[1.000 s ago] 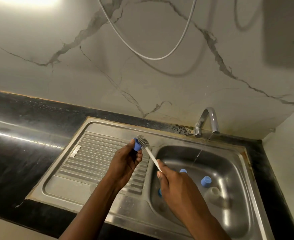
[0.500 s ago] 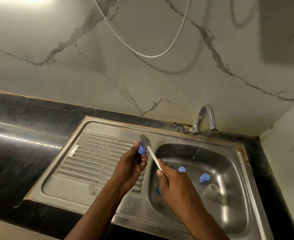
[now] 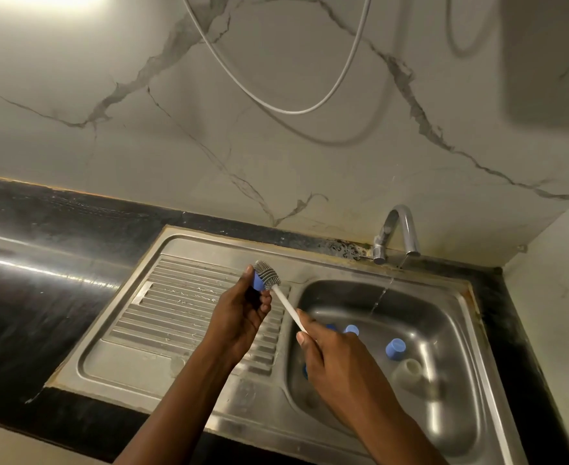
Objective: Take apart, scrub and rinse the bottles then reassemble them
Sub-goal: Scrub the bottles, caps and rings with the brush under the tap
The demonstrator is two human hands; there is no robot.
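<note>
My left hand (image 3: 239,317) pinches a small blue bottle cap (image 3: 259,282) over the ribbed drainboard. My right hand (image 3: 337,360) grips the white handle of a bottle brush (image 3: 269,276), whose grey bristle head presses against the cap. In the sink basin (image 3: 444,330) lie more blue caps (image 3: 395,348) (image 3: 352,329) and a clear bottle (image 3: 409,370) on its side. Another blue piece (image 3: 305,372) shows partly behind my right hand.
A chrome tap (image 3: 397,229) at the back lets a thin stream of water fall into the basin. The steel drainboard (image 3: 175,313) lies to the left, with black countertop (image 3: 41,280) beyond. A white hose (image 3: 286,110) hangs on the marble wall.
The brush head has shifted slightly against the cap in my left hand. Both hands stay in about the same place.
</note>
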